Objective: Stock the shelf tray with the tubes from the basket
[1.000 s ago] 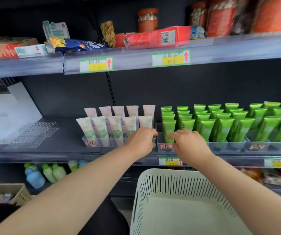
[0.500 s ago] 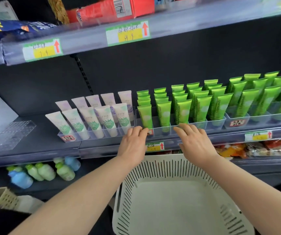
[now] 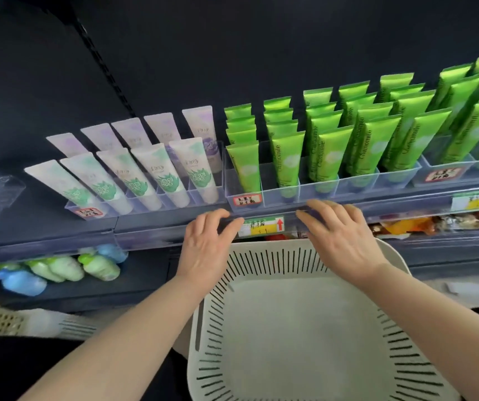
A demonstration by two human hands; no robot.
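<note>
Several green tubes stand upright in rows inside a clear shelf tray on the middle shelf. The white slotted basket below holds nothing that I can see. My left hand and my right hand rest on the shelf's front rail, just below the tray, one on each side of a price label. Their fingers lie loosely over the rail and hold no tube.
A second clear tray of white and purple tubes stands left of the green ones. More green tubes fill trays to the right. Blue and green bottles lie on the lower shelf at left. A woven basket is at far left.
Both hands have dropped from the tray's front wall to the shelf rail. The camera has tilted down and moved closer, so the upper shelf is out of sight.
</note>
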